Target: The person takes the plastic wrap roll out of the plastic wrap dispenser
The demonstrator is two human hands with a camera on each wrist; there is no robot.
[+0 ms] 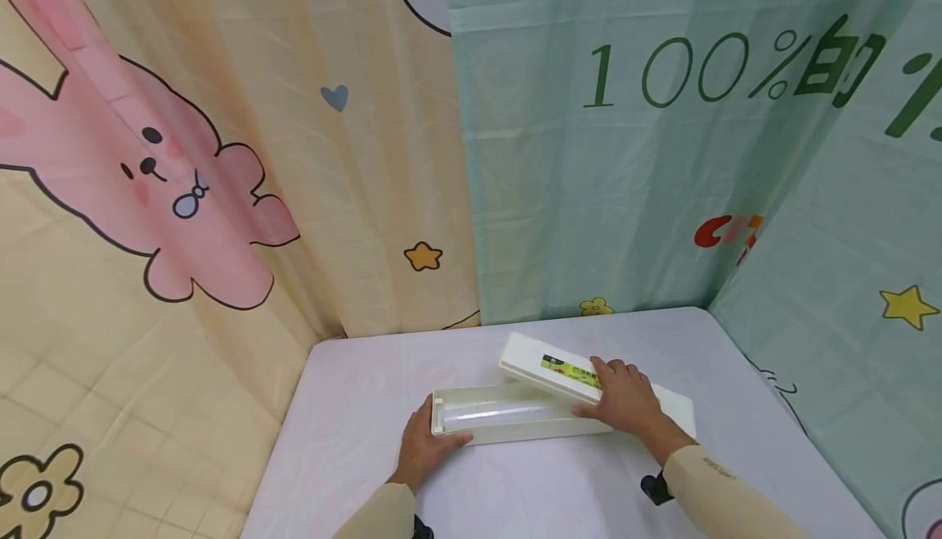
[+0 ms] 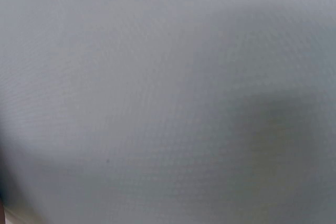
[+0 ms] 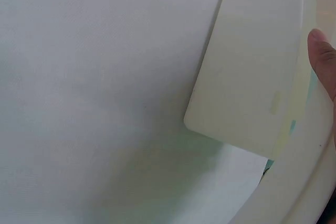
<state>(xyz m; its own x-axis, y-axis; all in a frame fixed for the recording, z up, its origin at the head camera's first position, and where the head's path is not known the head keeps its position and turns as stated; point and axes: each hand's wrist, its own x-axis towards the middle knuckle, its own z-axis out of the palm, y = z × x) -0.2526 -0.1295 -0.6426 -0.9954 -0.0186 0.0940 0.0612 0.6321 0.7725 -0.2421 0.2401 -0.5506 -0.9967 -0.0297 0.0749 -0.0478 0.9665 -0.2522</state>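
Low in the frame, right of centre, the left hand grips the left end of a long white box on the white-covered table. The right hand clasps its labelled white lid, slanted across the box's right part. Inside lies a shiny, clear roll.

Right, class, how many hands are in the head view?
2: the left hand grips the left end of the white box; the right hand holds the lid, slanted across it.
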